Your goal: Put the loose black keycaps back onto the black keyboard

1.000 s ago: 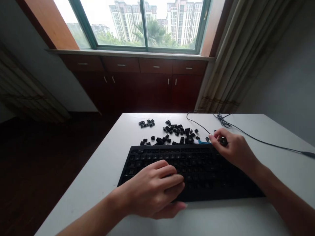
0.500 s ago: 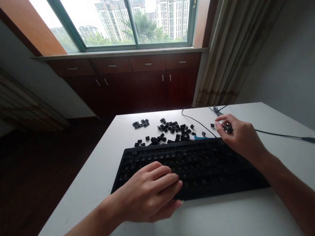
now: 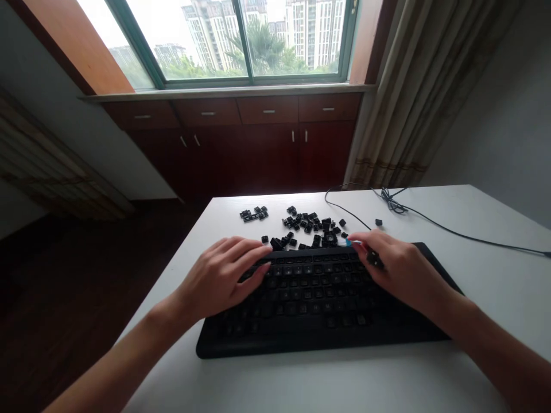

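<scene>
While tall buildings (image 3: pixel 318 34) stand outside the window (image 3: pixel 142 46), dark wood cabinets (image 3: pixel 241 149) sit below it and a long curtain (image 3: pixel 400 97) hangs at the side. A white table (image 3: pixel 495 287) holds a wide black keyboard (image 3: pixel 318 341), and a black cord (image 3: pixel 447 230) curls across the far end of the table. Many black keycaps (image 3: pixel 307 226) lie in a messy pile just past the top edge of the keyboard, with 1 small group left of the pile and 1 lone keycap (image 3: pixel 379 222) off to the right. The left hand (image 3: pixel 219 275) is open and lies on the keys, holding nothing. The right hand (image 3: pixel 402 269) is curled, and its fingers pinch a small dark thing (image 3: pixel 374 260) at the top row, too hidden to tell what it is. A tiny blue thing (image 3: pixel 353 242) sits just by those fingers. Slow, gentle fingers would work best here, with the left hand pressing down so the keyboard does not slide.
</scene>
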Demonstrator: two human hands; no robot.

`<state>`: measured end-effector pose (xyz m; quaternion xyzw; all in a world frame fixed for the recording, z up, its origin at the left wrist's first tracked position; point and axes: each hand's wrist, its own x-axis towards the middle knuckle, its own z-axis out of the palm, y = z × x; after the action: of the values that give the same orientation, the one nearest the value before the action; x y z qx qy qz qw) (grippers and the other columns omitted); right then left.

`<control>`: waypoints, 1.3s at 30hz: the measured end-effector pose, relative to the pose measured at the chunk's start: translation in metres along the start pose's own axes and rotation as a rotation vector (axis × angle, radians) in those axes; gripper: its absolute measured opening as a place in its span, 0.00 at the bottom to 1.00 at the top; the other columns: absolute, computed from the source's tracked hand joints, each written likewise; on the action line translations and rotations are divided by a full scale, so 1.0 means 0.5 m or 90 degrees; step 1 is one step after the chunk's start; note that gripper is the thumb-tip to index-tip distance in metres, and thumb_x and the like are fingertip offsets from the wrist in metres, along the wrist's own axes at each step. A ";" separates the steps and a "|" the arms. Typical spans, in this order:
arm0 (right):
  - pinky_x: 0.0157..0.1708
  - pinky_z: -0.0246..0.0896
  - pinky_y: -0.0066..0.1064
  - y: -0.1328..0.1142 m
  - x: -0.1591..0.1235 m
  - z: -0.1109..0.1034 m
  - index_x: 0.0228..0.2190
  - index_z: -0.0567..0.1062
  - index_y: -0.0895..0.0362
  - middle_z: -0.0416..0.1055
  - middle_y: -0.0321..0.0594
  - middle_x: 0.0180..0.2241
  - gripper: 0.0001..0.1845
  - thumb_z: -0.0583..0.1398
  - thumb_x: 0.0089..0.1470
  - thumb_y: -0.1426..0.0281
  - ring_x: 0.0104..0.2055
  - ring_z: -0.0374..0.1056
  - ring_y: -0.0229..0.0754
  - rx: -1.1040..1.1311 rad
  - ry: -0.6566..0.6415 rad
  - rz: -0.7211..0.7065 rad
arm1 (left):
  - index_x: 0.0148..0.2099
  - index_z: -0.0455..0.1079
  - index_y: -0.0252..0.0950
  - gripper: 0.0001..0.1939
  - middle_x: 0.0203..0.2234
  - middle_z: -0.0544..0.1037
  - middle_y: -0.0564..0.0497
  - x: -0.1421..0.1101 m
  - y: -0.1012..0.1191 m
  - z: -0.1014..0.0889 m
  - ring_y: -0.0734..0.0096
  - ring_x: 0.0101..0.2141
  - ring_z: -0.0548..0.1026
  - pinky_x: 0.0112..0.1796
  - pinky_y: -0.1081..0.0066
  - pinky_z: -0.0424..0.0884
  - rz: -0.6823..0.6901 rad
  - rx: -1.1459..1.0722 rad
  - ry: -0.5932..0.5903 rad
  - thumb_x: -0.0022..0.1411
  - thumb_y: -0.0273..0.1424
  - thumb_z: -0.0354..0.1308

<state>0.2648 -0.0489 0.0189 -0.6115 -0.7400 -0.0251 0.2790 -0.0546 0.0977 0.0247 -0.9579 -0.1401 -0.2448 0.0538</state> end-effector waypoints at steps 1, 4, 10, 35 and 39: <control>0.40 0.73 0.35 -0.014 -0.003 0.002 0.53 0.71 0.59 0.76 0.46 0.44 0.18 0.54 0.63 0.77 0.40 0.75 0.43 0.011 -0.023 -0.033 | 0.55 0.71 0.38 0.16 0.44 0.80 0.46 -0.009 -0.014 0.002 0.60 0.42 0.77 0.44 0.61 0.75 -0.030 -0.013 0.012 0.65 0.28 0.60; 0.41 0.74 0.37 -0.058 -0.008 0.007 0.54 0.70 0.63 0.74 0.49 0.45 0.23 0.50 0.60 0.83 0.43 0.73 0.45 0.017 -0.065 -0.173 | 0.53 0.72 0.38 0.14 0.44 0.79 0.46 -0.031 -0.033 0.002 0.61 0.43 0.77 0.45 0.61 0.74 -0.110 -0.060 0.062 0.65 0.27 0.60; 0.40 0.75 0.42 -0.127 -0.018 0.025 0.51 0.74 0.67 0.76 0.51 0.44 0.17 0.54 0.62 0.82 0.43 0.73 0.49 -0.022 -0.060 -0.351 | 0.51 0.72 0.38 0.11 0.44 0.78 0.47 -0.036 -0.007 0.001 0.63 0.44 0.75 0.46 0.64 0.73 -0.179 -0.132 0.066 0.67 0.27 0.59; 0.35 0.71 0.40 -0.136 -0.021 0.028 0.44 0.78 0.63 0.78 0.49 0.39 0.20 0.50 0.59 0.83 0.40 0.74 0.49 0.015 -0.044 -0.343 | 0.57 0.74 0.41 0.25 0.55 0.74 0.48 -0.034 -0.013 0.007 0.60 0.57 0.69 0.60 0.58 0.63 -0.401 -0.193 -0.091 0.76 0.41 0.37; 0.36 0.71 0.41 -0.136 -0.023 0.027 0.44 0.78 0.62 0.78 0.48 0.39 0.20 0.49 0.60 0.82 0.40 0.74 0.49 0.020 -0.043 -0.335 | 0.54 0.77 0.41 0.28 0.53 0.76 0.47 -0.031 -0.011 0.003 0.59 0.56 0.71 0.58 0.57 0.66 -0.401 -0.182 -0.115 0.76 0.42 0.35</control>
<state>0.1983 -0.0711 0.0232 -0.3940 -0.8828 -0.0650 0.2473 -0.0687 0.0996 0.0163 -0.8833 -0.3971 -0.1806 -0.1715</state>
